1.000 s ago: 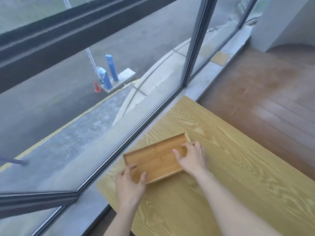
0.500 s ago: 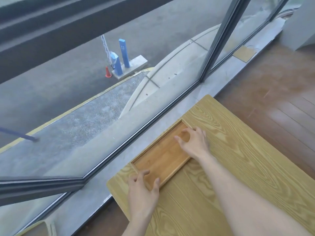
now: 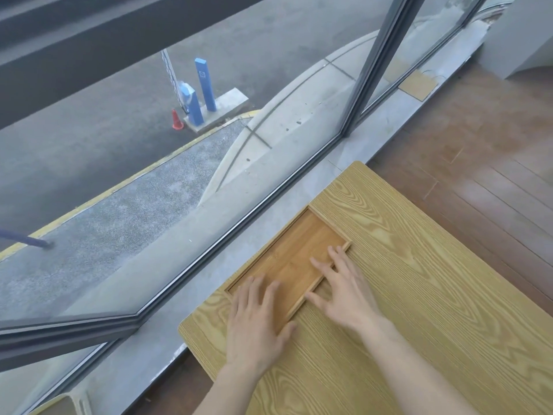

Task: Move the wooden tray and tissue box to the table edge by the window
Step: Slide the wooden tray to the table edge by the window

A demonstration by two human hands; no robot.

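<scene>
The wooden tray (image 3: 294, 250) is lying flat on the light wood-grain table (image 3: 419, 295), with its long side running along the table edge that is facing the window (image 3: 209, 145); that long side is sitting right at the edge, just beside the grey stone sill (image 3: 269, 217) under the glass. The left hand (image 3: 257, 322) is resting palm down over the near corner of the tray, the fingers spread and flat on the tray floor, the thumb lying on the table just outside the rim; it is pressing or resting, not clamping anything. The right hand (image 3: 344, 292) is lying open as well, its fingers reaching over the inner long rim into the tray and its palm staying on the table beside it; the two hands are close to each other but are not touching (a narrow strip of tray is showing between them). Both forearms are coming in from the bottom of the view. To the right of the table the brown plank floor (image 3: 478, 163) is showing; outside, beyond the glass, an orange traffic cone (image 3: 177, 119) is standing near two blue posts (image 3: 205, 85).
</scene>
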